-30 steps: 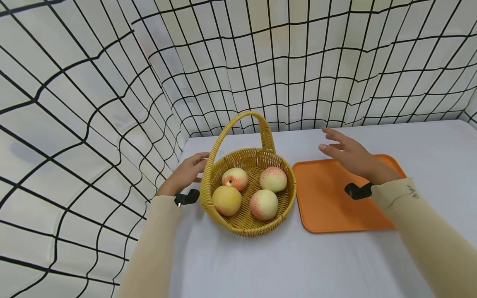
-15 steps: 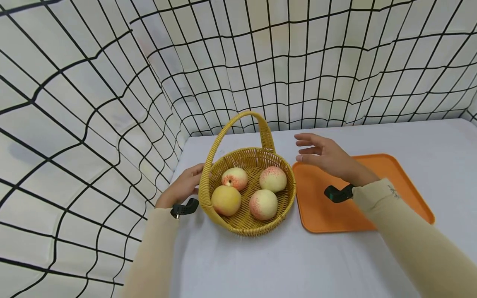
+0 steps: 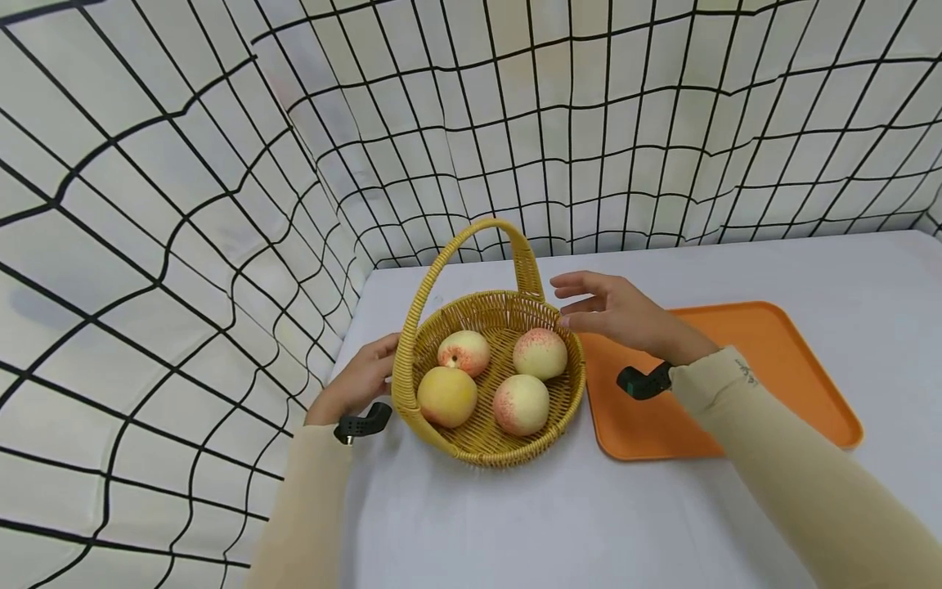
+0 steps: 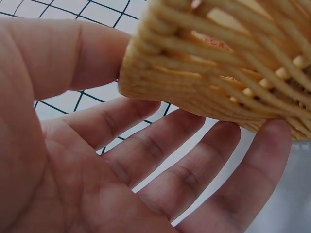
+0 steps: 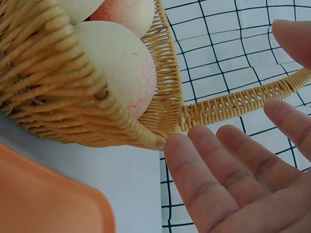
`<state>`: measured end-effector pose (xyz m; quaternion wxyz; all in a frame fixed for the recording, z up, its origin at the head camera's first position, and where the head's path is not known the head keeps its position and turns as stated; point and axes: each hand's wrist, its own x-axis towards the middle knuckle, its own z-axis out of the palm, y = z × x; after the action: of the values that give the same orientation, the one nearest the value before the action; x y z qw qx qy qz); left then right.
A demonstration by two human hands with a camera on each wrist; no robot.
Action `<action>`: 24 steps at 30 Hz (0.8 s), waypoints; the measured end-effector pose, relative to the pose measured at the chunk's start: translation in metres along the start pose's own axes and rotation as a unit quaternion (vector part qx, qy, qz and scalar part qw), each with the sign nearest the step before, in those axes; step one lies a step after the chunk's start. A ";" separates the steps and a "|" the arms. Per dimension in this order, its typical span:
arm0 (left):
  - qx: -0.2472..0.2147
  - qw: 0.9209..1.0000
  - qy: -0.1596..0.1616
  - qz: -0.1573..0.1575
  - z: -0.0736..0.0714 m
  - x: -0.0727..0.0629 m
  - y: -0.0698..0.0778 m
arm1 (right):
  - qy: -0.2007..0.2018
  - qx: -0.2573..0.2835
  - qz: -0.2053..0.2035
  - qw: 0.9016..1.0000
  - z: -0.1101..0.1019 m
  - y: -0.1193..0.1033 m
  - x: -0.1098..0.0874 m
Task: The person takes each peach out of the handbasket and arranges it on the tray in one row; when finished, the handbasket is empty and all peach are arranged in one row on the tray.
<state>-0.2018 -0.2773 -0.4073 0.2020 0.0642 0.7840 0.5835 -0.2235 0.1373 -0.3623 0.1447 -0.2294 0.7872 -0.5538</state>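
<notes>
A yellow wicker basket [image 3: 491, 454] with a tall arched handle stands on the white table. In it lie several peaches, among them a yellow one [image 3: 446, 397] and a pale pink-speckled one [image 3: 521, 405]. My left hand [image 3: 361, 380] is at the basket's left side. In the left wrist view its thumb meets the woven edge near the handle's base and its extended fingertips [image 4: 274, 133] lie against the wickerwork. At the far right rim, my right hand [image 3: 614, 311] is spread with fingers extended. The right wrist view has those fingertips [image 5: 177, 145] right by the rim and handle, holding nothing.
An orange tray [image 3: 736, 384] lies flat right of the basket, partly under the right forearm. Black netting [image 3: 574, 131] over white cloth encloses the table's back and left sides, with the left forearm close to it.
My right hand has moved left from over the orange tray to the basket's right rim. The left hand has shifted slightly down along the basket's side. Basket and peaches stay in place.
</notes>
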 end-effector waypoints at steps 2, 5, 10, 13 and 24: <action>-0.002 1.000 0.000 0.000 0.000 -0.001 -0.001 | -0.004 0.000 0.001 1.000 0.002 0.000 0.001; -0.006 1.000 0.001 -0.002 0.000 0.000 -0.003 | -0.013 0.000 0.004 1.000 0.005 0.000 0.003; -0.006 1.000 0.006 -0.006 0.001 0.000 -0.005 | -0.030 -0.003 0.007 1.000 0.010 0.000 0.008; -0.002 1.000 0.009 -0.005 0.000 -0.001 -0.005 | -0.040 -0.010 0.009 0.999 0.011 -0.001 0.011; -0.004 1.000 0.014 -0.012 0.001 -0.003 -0.002 | -0.082 -0.042 0.043 0.995 0.016 -0.011 0.023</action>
<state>-0.1984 -0.2783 -0.4089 0.1987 0.0458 0.7848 0.5852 -0.2334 0.1088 -0.3567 0.2227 -0.2461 0.8044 -0.4928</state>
